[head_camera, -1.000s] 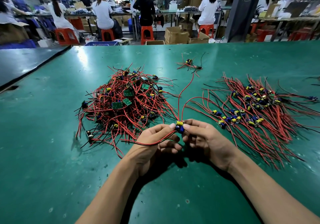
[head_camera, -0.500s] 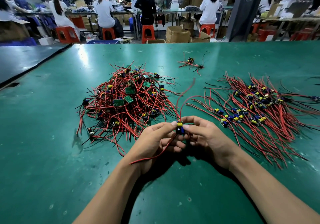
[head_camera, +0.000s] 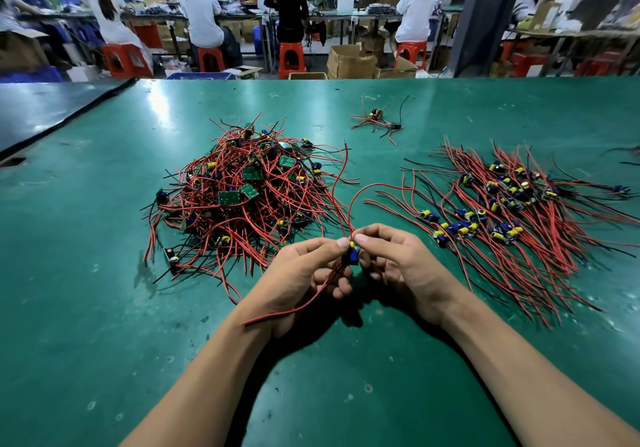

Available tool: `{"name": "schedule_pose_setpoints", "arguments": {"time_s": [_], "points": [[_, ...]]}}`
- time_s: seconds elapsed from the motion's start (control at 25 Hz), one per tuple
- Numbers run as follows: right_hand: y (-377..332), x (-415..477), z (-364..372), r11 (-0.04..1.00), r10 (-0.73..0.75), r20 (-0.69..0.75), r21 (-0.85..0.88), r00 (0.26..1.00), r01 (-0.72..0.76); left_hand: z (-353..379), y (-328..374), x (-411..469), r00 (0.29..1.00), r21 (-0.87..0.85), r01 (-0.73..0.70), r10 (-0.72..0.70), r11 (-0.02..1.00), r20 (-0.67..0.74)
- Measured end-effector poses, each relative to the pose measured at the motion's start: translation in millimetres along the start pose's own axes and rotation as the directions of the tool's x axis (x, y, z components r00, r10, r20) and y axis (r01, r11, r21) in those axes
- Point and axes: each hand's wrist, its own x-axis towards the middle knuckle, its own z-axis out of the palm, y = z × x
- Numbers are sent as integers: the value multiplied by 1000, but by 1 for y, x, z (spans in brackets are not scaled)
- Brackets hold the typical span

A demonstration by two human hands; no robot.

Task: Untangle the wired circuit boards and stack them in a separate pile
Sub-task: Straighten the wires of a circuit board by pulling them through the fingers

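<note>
A tangled heap of wired circuit boards [head_camera: 242, 193], red and black leads with green boards, lies left of centre on the green table [head_camera: 86, 308]. To the right is a spread pile of sorted boards [head_camera: 502, 218] with their wires fanned out. Between the piles, near me, my left hand [head_camera: 298, 280] and my right hand [head_camera: 401, 270] both pinch one small board [head_camera: 351, 256] with yellow and blue parts. Its red wires rise from my fingertips and one red lead trails down over my left wrist.
A small separate cluster of wired boards [head_camera: 377, 121] lies at the back centre. A dark adjoining table [head_camera: 45, 107] meets the left edge. Beyond the far edge, several people sit on red stools [head_camera: 291, 58] among cardboard boxes [head_camera: 349, 62].
The held board's long red wires have pulled free of the tangled heap and now curve upward loose. The lead in my left hand has swung down toward my wrist.
</note>
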Motion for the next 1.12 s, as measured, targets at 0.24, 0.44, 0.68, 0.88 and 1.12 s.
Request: {"name": "schedule_pose_setpoints", "arguments": {"time_s": [0.24,0.44,0.68,0.88,1.12], "points": [[1,-2,1,999,-36,11,11,999,36,3,0,-2,999,41,-24,24,999,23],[5,1,0,1000,-24,77,20,997,23,0,-3,2,999,96,-53,51,994,20],[3,-3,-6,993,-41,89,-109,995,50,2,-8,4,994,193,-106,105,975,13],[3,-2,-3,998,-58,-34,12,998,59,10,-14,2,984,229,-156,172,961,-49],[5,-3,-5,995,-74,-79,65,994,79,13,-17,-1,978,280,-189,207,941,-36]]}}
